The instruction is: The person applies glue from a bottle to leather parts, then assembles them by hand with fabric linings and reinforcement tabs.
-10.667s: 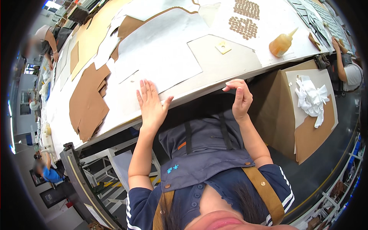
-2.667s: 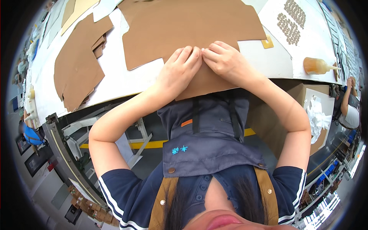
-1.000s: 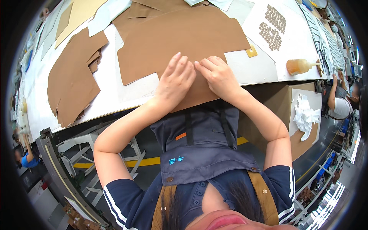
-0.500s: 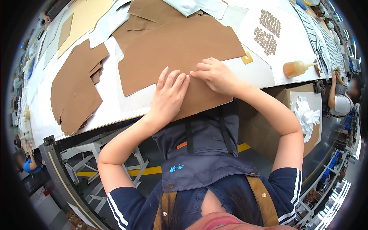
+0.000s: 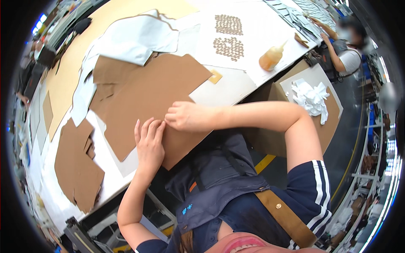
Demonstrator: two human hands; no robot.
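Observation:
A large brown leather-like piece (image 5: pixel 145 90) with a cut outline lies on the white table in front of me, its near part reaching over the table's edge. My left hand (image 5: pixel 149 143) rests on its near part with the fingers stretched out and slightly spread. Beside those fingertips, my right hand (image 5: pixel 185 117) is closed in a pinch against the brown surface. Whatever the pinch holds, if anything, is too small or hidden to make out. Under the piece's far side lie more brown pieces (image 5: pixel 112 69), partly covered by pale blue-white sheets (image 5: pixel 130 40).
At the left lies a stack of brown cut pieces (image 5: pixel 78 164). Small brown discs (image 5: pixel 228 48) sit in two groups farther back. A yellow tab (image 5: pixel 215 76) and an amber squeeze bottle (image 5: pixel 270 59) are to the right. Crumpled white material (image 5: pixel 310 97) tops a cardboard box; a person (image 5: pixel 344 55) works beyond.
The view has turned, so table and pieces appear shifted left and tilted. My hands keep nearly the same place on the brown piece, left fingers stretched, right fingers pinched.

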